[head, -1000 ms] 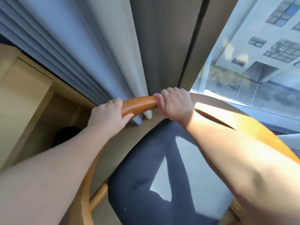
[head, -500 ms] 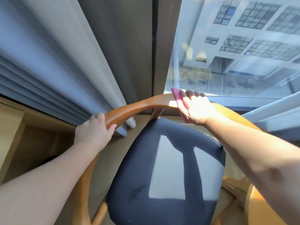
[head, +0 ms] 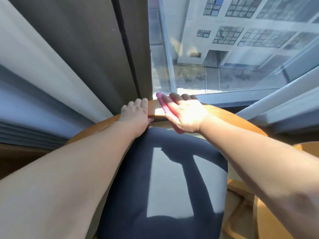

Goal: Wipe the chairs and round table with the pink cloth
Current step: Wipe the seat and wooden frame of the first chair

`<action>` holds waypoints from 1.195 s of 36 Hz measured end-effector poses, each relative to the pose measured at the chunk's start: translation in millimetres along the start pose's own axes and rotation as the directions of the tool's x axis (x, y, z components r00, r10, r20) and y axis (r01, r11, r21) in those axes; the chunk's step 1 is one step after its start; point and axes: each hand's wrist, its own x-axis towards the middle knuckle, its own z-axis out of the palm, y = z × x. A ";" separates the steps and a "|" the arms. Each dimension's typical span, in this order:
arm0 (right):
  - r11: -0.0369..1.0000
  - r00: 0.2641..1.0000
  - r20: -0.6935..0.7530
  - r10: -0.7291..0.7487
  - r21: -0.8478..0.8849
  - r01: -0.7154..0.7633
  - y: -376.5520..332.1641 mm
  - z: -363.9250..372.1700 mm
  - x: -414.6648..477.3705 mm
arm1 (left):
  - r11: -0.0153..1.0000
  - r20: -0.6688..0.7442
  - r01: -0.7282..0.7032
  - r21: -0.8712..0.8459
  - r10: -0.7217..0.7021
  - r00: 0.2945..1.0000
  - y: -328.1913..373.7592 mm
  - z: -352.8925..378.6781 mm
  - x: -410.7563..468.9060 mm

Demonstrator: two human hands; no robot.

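Note:
A wooden chair with a curved orange-brown backrest rail (head: 229, 116) and a dark navy seat cushion (head: 165, 183) stands below me against the window. My right hand (head: 185, 112) is wrapped over the middle of the rail with the pink cloth (head: 163, 105) pressed under its palm and fingers. My left hand (head: 135, 112) grips the same rail just to the left, almost touching the right hand. At the lower right, a pale wooden curved edge (head: 269, 221) shows, perhaps the round table.
Grey-blue and white curtains (head: 43, 87) hang at the left beside a dark window frame post (head: 131, 54). A big glass window (head: 233, 49) fills the upper right. White curtain folds (head: 284, 104) hang at the right.
My left hand has slid right along the rail until it sits next to my right hand. The view has swung right, and the wooden furniture at the left has left the frame.

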 end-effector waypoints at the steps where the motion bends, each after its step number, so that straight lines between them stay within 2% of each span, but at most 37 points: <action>1: 1.000 1.000 0.008 -0.008 -0.003 0.008 0.6 -2.2 -0.7 | 1.000 -0.021 0.010 0.021 -0.009 1.000 0.7 2.1 0.2; 4: 0.999 1.000 0.017 0.011 -0.037 -0.010 -2.7 -2.3 -2.7 | 1.000 -0.034 0.009 0.028 -0.008 0.999 -1.1 5.2 0.4; 8: 0.988 0.988 0.026 0.152 -0.042 -0.151 -1.5 -1.5 -9.8 | 1.000 -0.013 0.014 0.025 -0.013 1.000 0.9 0.5 -0.4; 13: 0.966 0.968 -0.022 0.250 -0.058 -0.251 18.8 5.0 -35.2 | 1.000 -0.012 0.008 0.025 -0.008 1.000 2.9 -4.6 -3.0; 16: 0.939 0.940 -0.045 0.339 -0.051 -0.341 29.2 8.4 -52.2 | 1.000 -0.005 0.006 0.030 -0.005 1.000 3.8 -6.2 -4.4; 26: 0.855 0.859 -0.041 0.511 -0.072 -0.513 52.2 16.6 -98.5 | 0.999 -0.035 -0.007 0.048 0.008 0.999 3.9 -3.4 -4.0; 30: 0.816 0.819 -0.050 0.571 -0.076 -0.573 57.9 21.3 -114.7 | 0.998 -0.048 -0.014 0.059 0.017 0.999 3.7 -4.2 -4.9; 35: 0.788 0.793 -0.062 0.606 -0.088 -0.609 63.8 25.9 -127.1 | 0.998 0.001 0.009 0.056 -0.009 1.000 9.4 -8.3 -5.8; 38: 0.787 0.791 -0.079 0.607 -0.082 -0.612 63.4 27.6 -126.2 | 0.977 0.036 0.030 0.210 -0.038 0.999 14.1 -9.4 -4.6; 39: 0.788 0.792 -0.081 0.605 -0.079 -0.610 63.1 27.9 -125.8 | 0.956 0.030 -0.013 0.295 0.005 1.000 17.5 -10.2 -4.7; 41: 0.794 0.796 -0.094 0.597 -0.067 -0.604 64.2 28.5 -126.2 | 0.905 -0.038 -0.224 0.363 0.255 0.966 36.0 -9.6 -6.7; 42: 0.794 0.796 -0.104 0.597 -0.063 -0.604 64.9 29.1 -126.6 | 0.882 -0.068 -0.343 0.322 0.383 0.921 51.5 -7.5 -9.3; 43: 0.794 0.795 -0.108 0.597 -0.062 -0.605 65.5 29.2 -127.1 | 0.870 -0.057 -0.427 0.248 0.453 0.890 69.2 -5.6 -13.2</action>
